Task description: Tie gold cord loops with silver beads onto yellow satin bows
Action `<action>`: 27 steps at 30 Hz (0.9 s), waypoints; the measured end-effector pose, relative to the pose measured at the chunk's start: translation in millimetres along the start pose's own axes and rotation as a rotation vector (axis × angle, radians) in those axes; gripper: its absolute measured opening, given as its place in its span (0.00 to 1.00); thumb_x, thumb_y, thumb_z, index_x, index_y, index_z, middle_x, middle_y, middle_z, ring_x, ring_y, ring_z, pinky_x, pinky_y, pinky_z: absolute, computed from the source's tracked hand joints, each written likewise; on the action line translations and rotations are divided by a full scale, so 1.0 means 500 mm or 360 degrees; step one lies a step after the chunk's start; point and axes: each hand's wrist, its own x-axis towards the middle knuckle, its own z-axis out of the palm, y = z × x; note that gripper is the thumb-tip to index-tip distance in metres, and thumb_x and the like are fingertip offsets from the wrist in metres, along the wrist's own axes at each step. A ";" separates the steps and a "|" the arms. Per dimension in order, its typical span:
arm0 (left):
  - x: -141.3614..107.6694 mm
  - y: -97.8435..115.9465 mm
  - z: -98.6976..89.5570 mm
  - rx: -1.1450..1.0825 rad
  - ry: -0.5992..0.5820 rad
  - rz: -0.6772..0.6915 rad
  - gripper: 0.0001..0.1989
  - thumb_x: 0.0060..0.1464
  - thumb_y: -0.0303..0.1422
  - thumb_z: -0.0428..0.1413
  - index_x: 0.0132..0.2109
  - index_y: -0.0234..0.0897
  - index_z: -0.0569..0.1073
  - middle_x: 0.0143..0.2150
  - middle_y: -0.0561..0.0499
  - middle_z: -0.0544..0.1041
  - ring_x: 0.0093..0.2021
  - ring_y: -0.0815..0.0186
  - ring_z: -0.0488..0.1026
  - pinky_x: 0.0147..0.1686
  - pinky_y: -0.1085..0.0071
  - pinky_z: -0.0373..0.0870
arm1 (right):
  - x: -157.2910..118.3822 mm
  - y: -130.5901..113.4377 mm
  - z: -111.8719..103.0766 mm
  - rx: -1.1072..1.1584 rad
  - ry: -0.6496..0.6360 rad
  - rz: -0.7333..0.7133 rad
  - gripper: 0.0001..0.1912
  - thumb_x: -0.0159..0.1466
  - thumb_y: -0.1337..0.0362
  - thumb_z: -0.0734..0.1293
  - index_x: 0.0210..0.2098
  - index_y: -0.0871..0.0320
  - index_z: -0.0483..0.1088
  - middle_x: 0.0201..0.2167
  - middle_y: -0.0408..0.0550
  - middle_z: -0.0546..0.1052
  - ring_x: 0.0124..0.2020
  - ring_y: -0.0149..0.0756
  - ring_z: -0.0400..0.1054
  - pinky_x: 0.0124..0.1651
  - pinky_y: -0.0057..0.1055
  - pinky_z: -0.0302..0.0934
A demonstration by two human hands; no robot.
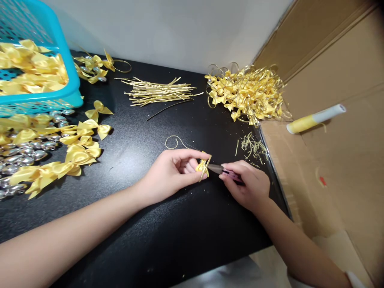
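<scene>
Near the middle of the black table, my left hand (pixel 172 168) pinches a yellow ribbon bow (pixel 201 167) with gold wire around it between thumb and fingers. A curled length of thin gold wire (pixel 172 141) trails from it, behind my hand. My right hand (pixel 250 182) is closed around small pliers (pixel 231 173) with pinkish-purple handles. Their dark tapered jaws point left and meet the bow at my left fingertips; whether they grip the wire I cannot tell.
A turquoise basket (pixel 67 90) of yellow bows stands at left, with loose bows (pixel 79 154) and silver beads (pixel 28 154) below. Gold wire strips (pixel 162 92), a heap of wired bows (pixel 246 94) and trimmings (pixel 253 147) lie behind. Cardboard (pixel 336 160) borders the right.
</scene>
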 end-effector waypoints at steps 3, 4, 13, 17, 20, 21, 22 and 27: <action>0.000 -0.001 0.000 0.0004 -0.0007 0.0026 0.16 0.45 0.24 0.66 0.44 0.33 0.80 0.26 0.56 0.75 0.26 0.77 0.69 0.29 0.81 0.68 | 0.001 0.001 -0.003 0.0038 -0.0026 -0.0030 0.06 0.66 0.62 0.67 0.41 0.58 0.69 0.27 0.42 0.78 0.24 0.25 0.71 0.27 0.20 0.61; 0.000 -0.001 0.000 0.0006 -0.0013 0.0034 0.16 0.45 0.24 0.66 0.44 0.33 0.80 0.26 0.55 0.76 0.26 0.76 0.70 0.30 0.80 0.69 | 0.002 0.000 -0.003 0.0047 -0.0029 -0.0051 0.06 0.66 0.62 0.66 0.41 0.58 0.69 0.26 0.43 0.78 0.24 0.25 0.71 0.27 0.20 0.61; -0.002 0.002 -0.001 -0.0031 -0.0030 0.0050 0.16 0.44 0.22 0.66 0.43 0.34 0.80 0.25 0.57 0.75 0.25 0.78 0.69 0.29 0.83 0.68 | 0.000 0.002 -0.002 -0.0039 0.0027 -0.0119 0.06 0.66 0.63 0.66 0.42 0.59 0.69 0.28 0.44 0.80 0.26 0.27 0.73 0.28 0.21 0.63; -0.002 0.001 -0.003 -0.0057 -0.0035 0.0046 0.16 0.44 0.21 0.66 0.43 0.35 0.81 0.25 0.58 0.75 0.25 0.79 0.69 0.29 0.84 0.68 | -0.001 0.002 -0.002 -0.0051 0.0033 -0.0122 0.06 0.66 0.63 0.67 0.41 0.59 0.69 0.28 0.45 0.80 0.26 0.27 0.73 0.28 0.21 0.63; -0.001 0.001 -0.002 -0.0060 -0.0041 0.0052 0.16 0.44 0.21 0.66 0.43 0.35 0.81 0.25 0.58 0.75 0.25 0.79 0.69 0.29 0.84 0.68 | 0.000 0.001 -0.002 -0.0076 0.0044 -0.0117 0.06 0.66 0.63 0.66 0.41 0.58 0.69 0.28 0.44 0.80 0.26 0.27 0.74 0.28 0.21 0.63; 0.000 0.002 -0.002 -0.0060 -0.0041 0.0055 0.16 0.44 0.21 0.66 0.43 0.35 0.81 0.24 0.58 0.75 0.25 0.79 0.69 0.29 0.84 0.68 | 0.000 0.001 -0.001 -0.0081 0.0047 -0.0117 0.06 0.66 0.63 0.66 0.41 0.58 0.69 0.28 0.44 0.80 0.26 0.27 0.74 0.28 0.21 0.64; 0.000 0.002 -0.002 -0.0058 -0.0042 0.0056 0.16 0.44 0.21 0.66 0.43 0.35 0.81 0.24 0.58 0.75 0.25 0.79 0.69 0.29 0.84 0.68 | 0.000 0.001 -0.001 -0.0088 0.0047 -0.0120 0.06 0.66 0.63 0.66 0.41 0.58 0.69 0.28 0.44 0.80 0.26 0.28 0.74 0.28 0.22 0.64; -0.001 0.002 0.000 -0.0031 -0.0042 0.0074 0.15 0.45 0.22 0.66 0.42 0.35 0.81 0.24 0.58 0.74 0.25 0.79 0.68 0.29 0.84 0.67 | -0.001 0.001 -0.001 -0.0145 0.0052 -0.0184 0.05 0.67 0.64 0.66 0.42 0.58 0.69 0.28 0.44 0.80 0.27 0.29 0.74 0.30 0.23 0.64</action>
